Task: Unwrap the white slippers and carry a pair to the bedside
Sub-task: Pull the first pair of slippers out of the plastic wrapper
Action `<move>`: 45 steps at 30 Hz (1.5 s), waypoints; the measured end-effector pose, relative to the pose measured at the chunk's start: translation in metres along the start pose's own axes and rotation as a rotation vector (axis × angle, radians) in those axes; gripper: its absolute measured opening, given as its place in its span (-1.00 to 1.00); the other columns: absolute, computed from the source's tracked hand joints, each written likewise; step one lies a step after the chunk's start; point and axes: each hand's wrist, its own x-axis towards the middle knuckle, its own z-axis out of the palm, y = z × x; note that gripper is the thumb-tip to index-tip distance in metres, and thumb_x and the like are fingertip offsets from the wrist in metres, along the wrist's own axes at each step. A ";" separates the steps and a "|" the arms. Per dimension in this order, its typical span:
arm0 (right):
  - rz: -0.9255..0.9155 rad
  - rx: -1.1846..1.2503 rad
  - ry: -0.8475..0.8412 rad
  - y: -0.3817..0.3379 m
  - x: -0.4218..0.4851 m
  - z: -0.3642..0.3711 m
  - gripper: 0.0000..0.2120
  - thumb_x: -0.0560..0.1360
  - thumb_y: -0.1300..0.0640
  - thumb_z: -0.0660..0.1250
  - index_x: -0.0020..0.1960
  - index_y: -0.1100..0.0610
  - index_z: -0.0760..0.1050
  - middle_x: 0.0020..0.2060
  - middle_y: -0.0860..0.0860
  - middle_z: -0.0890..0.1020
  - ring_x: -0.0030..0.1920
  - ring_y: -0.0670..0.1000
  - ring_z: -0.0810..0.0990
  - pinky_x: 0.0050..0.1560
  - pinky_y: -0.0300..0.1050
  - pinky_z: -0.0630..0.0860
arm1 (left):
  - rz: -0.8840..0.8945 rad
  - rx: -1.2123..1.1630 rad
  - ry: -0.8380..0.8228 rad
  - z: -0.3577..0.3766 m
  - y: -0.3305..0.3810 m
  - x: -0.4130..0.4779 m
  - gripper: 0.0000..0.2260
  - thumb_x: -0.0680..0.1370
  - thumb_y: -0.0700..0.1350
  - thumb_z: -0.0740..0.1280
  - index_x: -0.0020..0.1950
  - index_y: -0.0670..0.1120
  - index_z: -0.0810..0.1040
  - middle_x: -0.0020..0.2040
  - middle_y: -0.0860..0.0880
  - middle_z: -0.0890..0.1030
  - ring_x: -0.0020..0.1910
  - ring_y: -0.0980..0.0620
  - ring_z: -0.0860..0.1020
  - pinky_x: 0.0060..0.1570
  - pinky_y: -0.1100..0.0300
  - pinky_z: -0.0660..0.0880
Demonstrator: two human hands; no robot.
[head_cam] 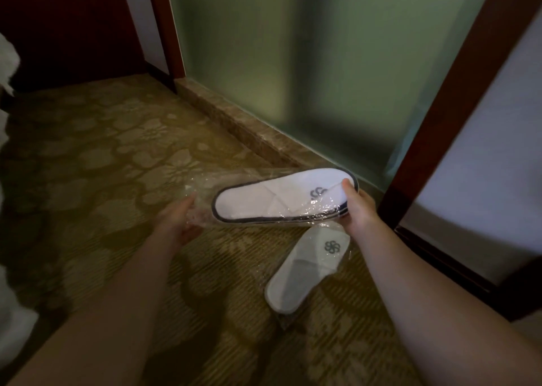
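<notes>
A pair of white slippers (275, 200) with dark edging and a grey flower logo is stacked flat, partly inside a clear plastic wrapper (202, 192). My right hand (356, 206) grips the toe end of this pair, thumb on top. My left hand (179, 221) holds the loose open end of the wrapper at the heel side. Below them, a second white slipper pack (308, 271) with the same logo lies on the carpet, also under clear plastic.
Patterned tan carpet (117, 165) covers the floor. A frosted glass panel (308, 63) with a stone sill runs along the back. A dark wooden frame (457, 98) stands at the right, dark wood panels at the far left. White fabric shows at the left edge.
</notes>
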 end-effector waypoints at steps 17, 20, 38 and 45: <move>-0.010 -0.099 0.057 -0.008 0.013 -0.021 -0.53 0.37 0.12 0.47 0.22 0.22 0.45 0.05 0.18 0.61 -0.04 0.17 0.63 0.03 0.08 0.58 | -0.020 0.218 -0.002 -0.045 -0.013 0.021 -0.86 0.56 -0.19 0.28 -0.21 -0.13 0.45 -0.56 -0.05 0.56 -0.71 0.16 0.48 -0.70 0.37 0.40; -0.048 -0.047 0.180 -0.009 0.014 -0.023 -0.53 0.39 0.12 0.46 0.24 0.23 0.45 0.12 0.20 0.60 0.03 0.18 0.62 0.11 0.12 0.57 | -0.004 0.151 0.084 -0.057 -0.015 0.031 -0.93 0.55 -0.19 0.29 0.01 -0.15 0.50 -0.48 -0.04 0.62 -0.58 0.04 0.56 -0.67 0.30 0.45; -0.073 0.153 0.534 0.013 0.025 -0.020 -0.47 0.49 -0.01 0.32 0.39 0.14 0.32 0.31 0.17 0.48 0.25 0.20 0.49 0.16 -0.01 0.45 | -0.110 0.006 0.045 -0.017 -0.034 0.033 -0.58 0.56 -0.23 0.26 0.42 -0.26 0.34 -0.28 -0.15 0.70 -0.78 0.17 0.41 -0.73 0.43 0.33; -0.011 0.154 0.474 0.036 0.037 -0.018 -0.50 0.47 -0.04 0.34 0.34 0.16 0.40 0.22 0.16 0.56 0.14 0.18 0.57 0.13 0.04 0.54 | -0.159 -0.062 -0.074 0.006 -0.053 0.045 -0.69 0.58 -0.24 0.22 0.33 -0.20 0.39 -0.56 -0.09 0.59 -0.74 0.13 0.47 -0.74 0.35 0.37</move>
